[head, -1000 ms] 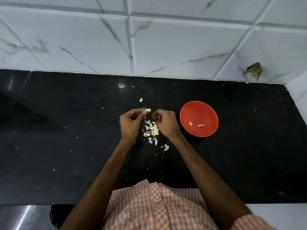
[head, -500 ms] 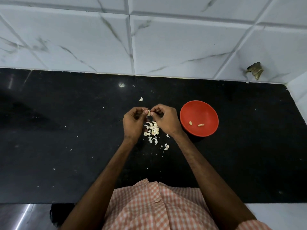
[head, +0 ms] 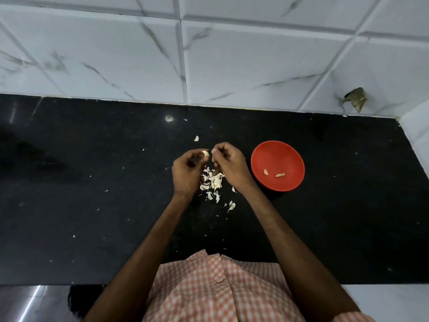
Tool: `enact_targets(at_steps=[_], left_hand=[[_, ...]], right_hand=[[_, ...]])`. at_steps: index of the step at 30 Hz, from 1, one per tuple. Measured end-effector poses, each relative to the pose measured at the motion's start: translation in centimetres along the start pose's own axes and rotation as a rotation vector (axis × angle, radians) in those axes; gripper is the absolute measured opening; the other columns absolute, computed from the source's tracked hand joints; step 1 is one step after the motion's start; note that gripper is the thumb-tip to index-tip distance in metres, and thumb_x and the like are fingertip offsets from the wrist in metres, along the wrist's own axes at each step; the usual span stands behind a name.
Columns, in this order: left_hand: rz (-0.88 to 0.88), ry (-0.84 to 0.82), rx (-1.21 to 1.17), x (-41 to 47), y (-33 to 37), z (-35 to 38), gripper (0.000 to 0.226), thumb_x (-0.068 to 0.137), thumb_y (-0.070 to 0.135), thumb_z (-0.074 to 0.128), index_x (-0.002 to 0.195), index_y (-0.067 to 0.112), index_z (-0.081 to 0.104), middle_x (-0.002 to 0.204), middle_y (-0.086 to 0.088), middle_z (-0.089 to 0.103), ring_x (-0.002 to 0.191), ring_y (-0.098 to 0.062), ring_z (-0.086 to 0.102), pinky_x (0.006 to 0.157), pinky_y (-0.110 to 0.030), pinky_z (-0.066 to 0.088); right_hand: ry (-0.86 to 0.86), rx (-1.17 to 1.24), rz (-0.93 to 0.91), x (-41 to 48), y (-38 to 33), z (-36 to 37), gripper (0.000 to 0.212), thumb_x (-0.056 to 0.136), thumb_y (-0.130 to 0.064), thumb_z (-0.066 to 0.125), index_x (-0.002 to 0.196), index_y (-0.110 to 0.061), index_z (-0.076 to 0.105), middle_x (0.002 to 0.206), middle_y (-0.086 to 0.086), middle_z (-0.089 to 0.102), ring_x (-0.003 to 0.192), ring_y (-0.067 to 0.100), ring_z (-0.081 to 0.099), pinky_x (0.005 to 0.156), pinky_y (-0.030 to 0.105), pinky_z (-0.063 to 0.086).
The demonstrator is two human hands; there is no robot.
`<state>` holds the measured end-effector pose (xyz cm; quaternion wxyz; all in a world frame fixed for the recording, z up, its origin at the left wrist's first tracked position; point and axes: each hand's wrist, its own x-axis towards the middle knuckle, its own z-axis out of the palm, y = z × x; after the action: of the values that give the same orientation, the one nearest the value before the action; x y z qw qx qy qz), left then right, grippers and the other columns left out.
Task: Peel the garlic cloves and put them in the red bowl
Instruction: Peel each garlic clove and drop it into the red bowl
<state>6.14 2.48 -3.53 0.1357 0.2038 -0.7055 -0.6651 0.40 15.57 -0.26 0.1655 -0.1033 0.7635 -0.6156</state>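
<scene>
shirt (head: 209, 289): orange-white check | button (head: 220, 280): one, front | sleeves (head: 348, 318): short, seemingly

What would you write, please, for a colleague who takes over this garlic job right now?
Left hand: pinches a clove at its fingertips.
Right hand: fingers curled, tips pinched together just beside that clove; whether they hold skin is too small to tell.
Bowl: on the counter, right of the hands, with two cloves inside.
Skins are piled below the hands; one pale piece lies beyond them.
Done: two cloves in.
Left: finish the held clove and drop it in. I cannot tell if whole cloves remain in the pile.
</scene>
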Motion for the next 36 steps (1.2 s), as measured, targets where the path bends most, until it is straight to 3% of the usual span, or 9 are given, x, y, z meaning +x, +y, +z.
enact_targets(at_steps=[2, 5, 10, 16, 20, 25, 30, 36], left_hand=[[0.015, 0.010, 0.040, 0.0, 0.0, -0.1, 0.019, 0.090, 0.013, 0.075, 0.109, 0.015, 0.076, 0.096, -0.001, 0.076, 0.087, -0.021, 0.071, 0.076, -0.037, 0.059], [0.061, 0.015, 0.113, -0.2, 0.5, -0.2, 0.017, 0.090, 0.014, 0.076, 0.107, 0.013, 0.077, 0.097, 0.003, 0.077, 0.089, -0.010, 0.072, 0.081, -0.028, 0.059], [0.050, 0.023, 0.170, 0.0, 0.7, -0.2, 0.010, 0.087, 0.020, 0.079, 0.097, 0.018, 0.078, 0.089, 0.007, 0.077, 0.084, -0.007, 0.074, 0.080, -0.036, 0.062], [0.073, -0.040, 0.167, 0.1, 1.3, -0.2, 0.008, 0.085, 0.012, 0.080, 0.091, 0.016, 0.078, 0.085, 0.005, 0.077, 0.081, -0.010, 0.074, 0.078, -0.033, 0.062], [0.102, -0.046, 0.175, 0.1, 1.4, -0.2, 0.007, 0.085, 0.012, 0.080, 0.091, 0.016, 0.078, 0.083, 0.008, 0.076, 0.079, -0.005, 0.073, 0.073, -0.023, 0.058], [0.166, -0.082, 0.254, 0.3, 1.9, -0.5, 0.007, 0.085, 0.013, 0.080, 0.092, 0.015, 0.079, 0.081, 0.013, 0.074, 0.073, 0.001, 0.069, 0.068, -0.014, 0.052], [0.136, -0.068, 0.227, 0.5, 1.9, -1.0, 0.013, 0.085, 0.012, 0.081, 0.082, 0.005, 0.070, 0.079, 0.004, 0.076, 0.076, -0.009, 0.072, 0.069, -0.020, 0.056], [0.124, -0.118, 0.239, 0.4, 1.1, -1.4, 0.009, 0.087, 0.011, 0.078, 0.086, 0.009, 0.070, 0.082, 0.004, 0.075, 0.081, -0.010, 0.072, 0.075, -0.026, 0.059]], right_hand=[[0.045, 0.025, 0.004, 0.2, -0.3, -0.3, 0.009, 0.101, -0.009, 0.058, 0.094, -0.010, 0.063, 0.074, 0.003, 0.060, 0.060, 0.007, 0.057, 0.053, 0.033, 0.058], [0.050, -0.140, -0.065, 0.3, -0.2, -0.9, 0.011, 0.100, -0.010, 0.059, 0.095, -0.005, 0.068, 0.076, 0.005, 0.066, 0.063, 0.007, 0.063, 0.059, 0.031, 0.061], [0.027, -0.327, -0.234, -0.1, 0.0, -0.4, 0.005, 0.092, -0.007, 0.070, 0.094, -0.006, 0.074, 0.084, 0.000, 0.076, 0.076, 0.006, 0.071, 0.072, 0.017, 0.055], [0.048, -0.282, -0.190, 0.1, 0.1, -0.8, 0.004, 0.087, -0.008, 0.076, 0.087, -0.005, 0.073, 0.073, 0.000, 0.073, 0.060, 0.004, 0.064, 0.059, 0.024, 0.055], [0.048, -0.240, -0.170, 0.0, 0.4, -0.9, 0.003, 0.090, -0.005, 0.070, 0.090, -0.005, 0.073, 0.077, 0.002, 0.075, 0.066, 0.017, 0.071, 0.063, 0.040, 0.061], [0.045, -0.203, -0.187, -0.2, 0.3, -0.8, 0.005, 0.093, -0.006, 0.068, 0.093, -0.003, 0.072, 0.079, -0.007, 0.075, 0.070, 0.004, 0.071, 0.066, 0.029, 0.062], [0.043, 0.028, -0.004, -0.1, 0.8, 0.0, 0.005, 0.096, -0.010, 0.067, 0.092, -0.012, 0.069, 0.079, -0.001, 0.072, 0.075, 0.016, 0.071, 0.068, 0.043, 0.063], [-0.022, 0.264, 0.172, -1.1, 2.0, 0.7, 0.005, 0.099, -0.005, 0.062, 0.104, -0.003, 0.063, 0.088, -0.003, 0.072, 0.087, 0.010, 0.070, 0.080, 0.039, 0.063]])
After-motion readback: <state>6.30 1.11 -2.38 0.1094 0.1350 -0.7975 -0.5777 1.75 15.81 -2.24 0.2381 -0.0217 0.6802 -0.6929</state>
